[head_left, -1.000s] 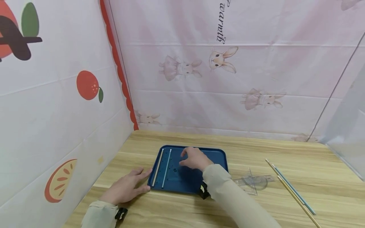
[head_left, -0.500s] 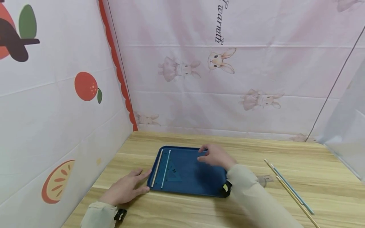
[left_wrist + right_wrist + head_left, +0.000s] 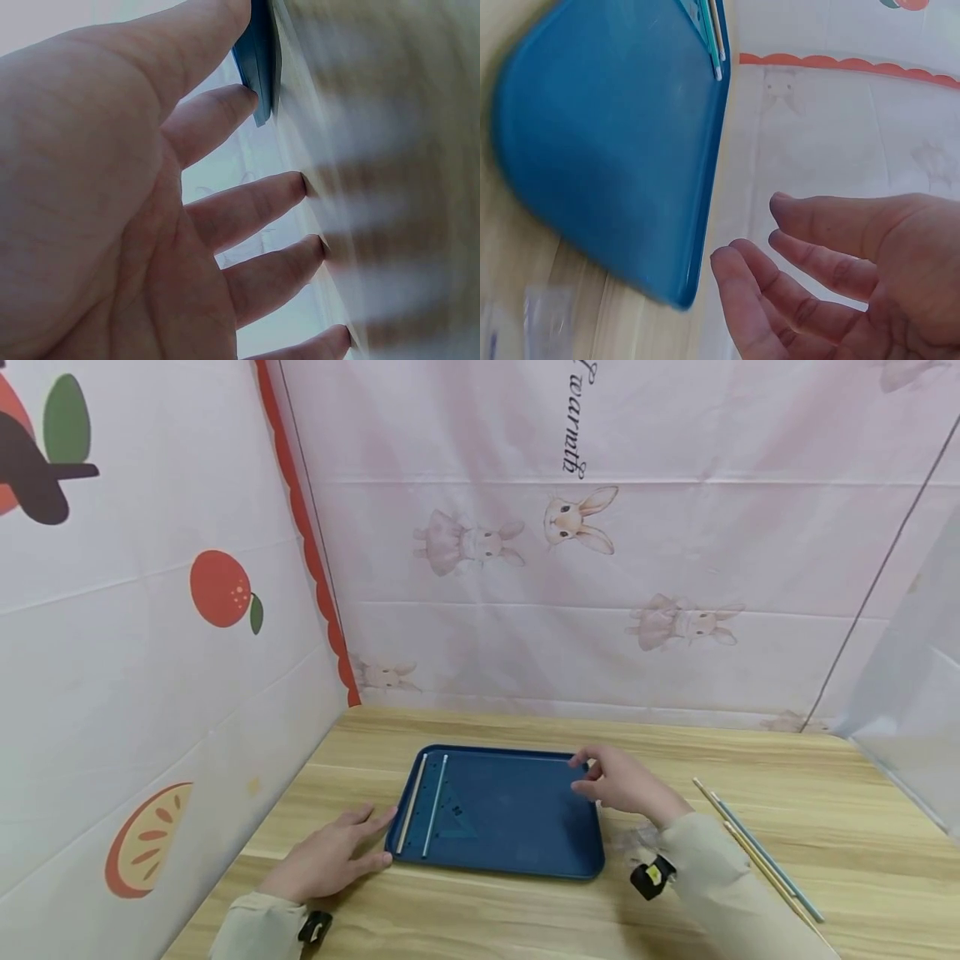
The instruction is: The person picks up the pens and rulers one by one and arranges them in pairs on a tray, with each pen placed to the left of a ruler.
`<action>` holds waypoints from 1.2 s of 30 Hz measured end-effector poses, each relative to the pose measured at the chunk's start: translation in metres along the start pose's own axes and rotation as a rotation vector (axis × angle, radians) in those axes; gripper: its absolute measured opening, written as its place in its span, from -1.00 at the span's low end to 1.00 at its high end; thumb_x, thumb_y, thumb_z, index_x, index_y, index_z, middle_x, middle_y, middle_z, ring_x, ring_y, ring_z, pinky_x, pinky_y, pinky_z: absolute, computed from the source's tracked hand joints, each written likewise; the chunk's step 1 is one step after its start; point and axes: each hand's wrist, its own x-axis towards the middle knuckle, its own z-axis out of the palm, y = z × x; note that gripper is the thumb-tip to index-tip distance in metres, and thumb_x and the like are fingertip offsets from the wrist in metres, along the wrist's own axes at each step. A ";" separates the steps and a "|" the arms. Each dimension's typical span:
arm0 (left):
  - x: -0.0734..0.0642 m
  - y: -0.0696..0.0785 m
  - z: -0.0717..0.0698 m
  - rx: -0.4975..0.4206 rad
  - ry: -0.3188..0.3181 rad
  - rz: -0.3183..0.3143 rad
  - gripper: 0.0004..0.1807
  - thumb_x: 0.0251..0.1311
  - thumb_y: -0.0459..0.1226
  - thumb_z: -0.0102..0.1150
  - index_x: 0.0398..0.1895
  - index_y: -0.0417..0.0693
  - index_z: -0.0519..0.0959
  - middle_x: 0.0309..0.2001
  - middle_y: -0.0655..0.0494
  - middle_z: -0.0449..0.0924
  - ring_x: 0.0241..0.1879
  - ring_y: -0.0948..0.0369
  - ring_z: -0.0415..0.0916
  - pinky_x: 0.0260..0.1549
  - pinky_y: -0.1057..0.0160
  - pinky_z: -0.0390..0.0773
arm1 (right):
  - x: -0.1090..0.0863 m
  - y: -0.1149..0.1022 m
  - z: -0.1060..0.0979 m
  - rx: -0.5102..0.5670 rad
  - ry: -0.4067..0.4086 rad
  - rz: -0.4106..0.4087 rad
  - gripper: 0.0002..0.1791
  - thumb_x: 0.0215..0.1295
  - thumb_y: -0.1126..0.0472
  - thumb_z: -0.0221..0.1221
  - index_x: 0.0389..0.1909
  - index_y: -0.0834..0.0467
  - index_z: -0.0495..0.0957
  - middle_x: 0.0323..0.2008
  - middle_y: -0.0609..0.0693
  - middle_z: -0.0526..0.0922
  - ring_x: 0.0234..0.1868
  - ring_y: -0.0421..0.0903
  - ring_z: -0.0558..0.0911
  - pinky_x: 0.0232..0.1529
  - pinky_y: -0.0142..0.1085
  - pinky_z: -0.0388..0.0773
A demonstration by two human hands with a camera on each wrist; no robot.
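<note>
A dark blue tray (image 3: pixel 525 814) lies on the table. Along its left side sit a wooden pencil (image 3: pixel 411 806) and a teal pencil (image 3: pixel 434 806), with a see-through blue set square (image 3: pixel 457 825) by them. My left hand (image 3: pixel 322 857) rests at the tray's left edge; thumb and index fingertip touch the rim, and in the left wrist view the other fingers (image 3: pixel 251 214) reach down to the tabletop. My right hand (image 3: pixel 621 783) is over the tray's far right corner, its fingers loosely bent around nothing. The right wrist view also shows that hand (image 3: pixel 840 277) holding nothing.
Clear plastic drawing tools (image 3: pixel 628 842) lie right of the tray, partly hidden by my right wrist. Farther right are a blue pencil (image 3: pixel 761 850) and yellow ones (image 3: pixel 753 857), lying slantwise. A printed cloth wall (image 3: pixel 480 643) stands behind the table, another (image 3: pixel 247 735) on the left.
My right hand has moved right, from above the middle of the tray to its far right corner, uncovering the set square. My left hand has stayed at the tray's edge.
</note>
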 end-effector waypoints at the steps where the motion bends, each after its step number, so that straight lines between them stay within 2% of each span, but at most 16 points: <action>1: 0.000 0.000 0.000 0.002 0.000 0.003 -0.17 0.42 0.15 0.31 0.67 0.17 0.32 0.61 -0.40 0.25 0.48 -0.43 0.36 0.30 -0.50 0.46 | -0.004 0.002 -0.002 -0.001 0.000 0.008 -0.60 0.51 0.24 0.30 0.27 0.30 0.58 -0.24 0.11 0.71 -0.28 0.05 0.73 -0.27 -0.17 0.73; 11: 0.002 -0.001 0.001 0.014 -0.005 0.012 -0.17 0.43 0.16 0.30 0.67 0.16 0.32 0.60 -0.41 0.26 0.49 -0.43 0.36 0.31 -0.50 0.45 | -0.038 0.026 -0.022 0.000 0.042 0.058 -0.56 0.53 0.20 0.30 0.31 0.30 0.56 -0.20 0.11 0.73 -0.23 0.02 0.76 -0.24 -0.11 0.77; 17: 0.001 -0.002 0.001 0.015 -0.005 0.004 -0.17 0.43 0.16 0.30 0.67 0.16 0.32 0.60 -0.40 0.26 0.50 -0.43 0.34 0.31 -0.51 0.44 | -0.055 0.042 -0.032 -0.020 0.064 0.061 -0.54 0.52 0.20 0.31 0.31 0.33 0.56 -0.21 0.10 0.75 -0.25 0.00 0.75 -0.29 -0.17 0.74; 23: 0.001 -0.002 0.000 0.018 -0.007 0.011 -0.17 0.43 0.17 0.29 0.67 0.15 0.32 0.60 -0.40 0.26 0.50 -0.44 0.34 0.31 -0.52 0.44 | -0.071 0.059 -0.043 -0.037 0.090 0.099 -0.53 0.52 0.18 0.29 0.31 0.36 0.54 -0.20 0.08 0.75 -0.25 -0.03 0.76 -0.32 -0.22 0.71; 27: 0.001 -0.001 0.000 0.021 -0.010 0.006 -0.17 0.43 0.17 0.29 0.67 0.16 0.32 0.61 -0.40 0.26 0.50 -0.43 0.33 0.32 -0.51 0.44 | -0.082 0.072 -0.048 -0.014 0.104 0.107 -0.53 0.52 0.21 0.29 0.30 0.41 0.53 -0.21 0.10 0.74 -0.26 -0.05 0.75 -0.32 -0.26 0.73; 36: 0.003 0.000 0.000 0.004 -0.022 -0.005 -0.17 0.44 0.16 0.29 0.67 0.13 0.32 0.60 -0.41 0.25 0.51 -0.44 0.30 0.35 -0.50 0.41 | -0.105 0.096 -0.059 0.039 0.110 0.176 -0.49 0.56 0.19 0.26 0.34 0.44 0.47 -0.13 0.13 0.71 -0.20 -0.04 0.73 -0.25 -0.18 0.80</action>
